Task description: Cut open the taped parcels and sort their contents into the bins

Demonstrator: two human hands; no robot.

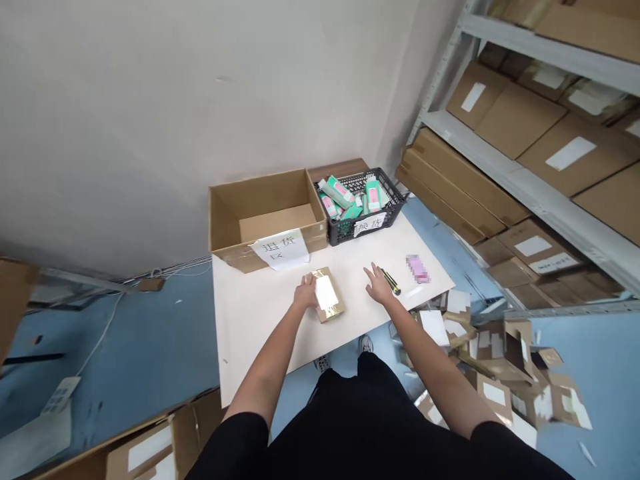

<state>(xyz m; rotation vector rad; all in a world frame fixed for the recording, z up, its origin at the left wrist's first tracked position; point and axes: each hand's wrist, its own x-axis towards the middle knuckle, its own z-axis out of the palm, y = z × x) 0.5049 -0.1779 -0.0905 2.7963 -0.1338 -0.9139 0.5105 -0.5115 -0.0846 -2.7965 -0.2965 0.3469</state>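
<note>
I am finding the parcel (328,297) lying on the bench (250,333), in front of the open carton (270,230), its white label (325,289) facing up. My left hand (305,292) is touching the parcel's left edge with its fingers; whether they are pinching it, I cannot tell. My right hand (379,287) is holding its fingers spread, apart from the parcel, beside a cutter (391,283) lying right of the carton's front.

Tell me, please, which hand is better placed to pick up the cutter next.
Probably the right hand: it is beside the cutter, while the left hand is at the small box.
</note>
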